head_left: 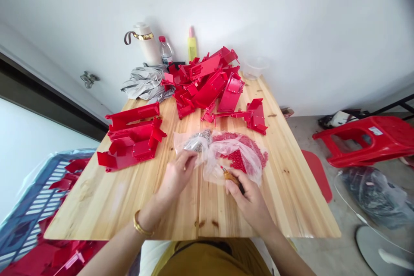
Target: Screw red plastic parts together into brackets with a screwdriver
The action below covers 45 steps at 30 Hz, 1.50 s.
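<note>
On the wooden table (106, 198) lie two clear plastic bags: one of small silver screws (197, 142) and one of small red pieces (241, 155). My left hand (177, 174) pinches at the edge of the screw bag, fingers closed. My right hand (249, 200) grips a tool with a brown wooden handle (231, 177), its tip pointing toward the red-piece bag. Behind the bags is a heap of red plastic parts (207, 82). A separate group of red parts (132, 138) sits at the left.
At the table's far edge stand a white flask (145, 43), a water bottle (165, 51), a yellow bottle (192, 45), a grey cloth (144, 82) and a clear bowl (254, 67). A blue crate (35, 198) with red parts is at left. A red stool (368, 140) lies at right.
</note>
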{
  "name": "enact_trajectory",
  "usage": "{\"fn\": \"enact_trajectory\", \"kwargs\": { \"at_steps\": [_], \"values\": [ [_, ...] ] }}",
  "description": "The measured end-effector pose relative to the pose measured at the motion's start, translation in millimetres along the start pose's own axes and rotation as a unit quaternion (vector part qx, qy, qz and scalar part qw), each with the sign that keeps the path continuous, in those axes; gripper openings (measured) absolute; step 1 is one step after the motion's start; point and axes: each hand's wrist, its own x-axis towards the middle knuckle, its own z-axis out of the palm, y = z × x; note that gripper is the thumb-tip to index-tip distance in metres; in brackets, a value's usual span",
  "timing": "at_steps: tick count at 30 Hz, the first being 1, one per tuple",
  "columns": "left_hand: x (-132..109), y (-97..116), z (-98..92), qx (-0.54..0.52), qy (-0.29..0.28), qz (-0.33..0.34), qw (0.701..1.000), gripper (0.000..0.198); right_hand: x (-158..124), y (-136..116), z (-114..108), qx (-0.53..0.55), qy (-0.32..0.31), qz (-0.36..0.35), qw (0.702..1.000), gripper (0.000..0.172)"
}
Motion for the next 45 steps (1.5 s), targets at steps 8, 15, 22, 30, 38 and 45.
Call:
{"fn": "enact_trajectory", "kwargs": {
  "at_steps": [8, 15, 22, 30, 38, 45],
  "values": [
    [37, -1, 16.8, 0.313, -0.165, -0.012, 0.935, 0.021, 5, 17, 7, 0.108, 0.007, 0.069, 0.992, 0.04],
    [30, -4, 17.6, 0.202, -0.085, -0.047, 0.975, 0.02, 11, 6, 8, 0.04, -0.006, 0.047, 0.998, 0.033],
    [10, 24, 3.7, -0.403, -0.01, -0.269, 0.875, 0.027, 22, -7, 26, -0.02, -0.008, -0.036, 0.999, 0.023],
    [-4, 37, 6.1, -0.512, 0.014, -0.287, 0.81, 0.025, 25, -12, 32, -0.064, -0.005, -0.068, 0.996, 0.019],
    [-6, 42, 10.1, -0.464, 0.039, -0.254, 0.847, 0.02, 20, -8, 32, -0.075, 0.005, -0.08, 0.994, 0.019],
    [-5, 47, 14.0, -0.414, 0.047, -0.223, 0.881, 0.018, 19, -6, 32, -0.076, 0.021, -0.094, 0.992, 0.02]
  ]
}}
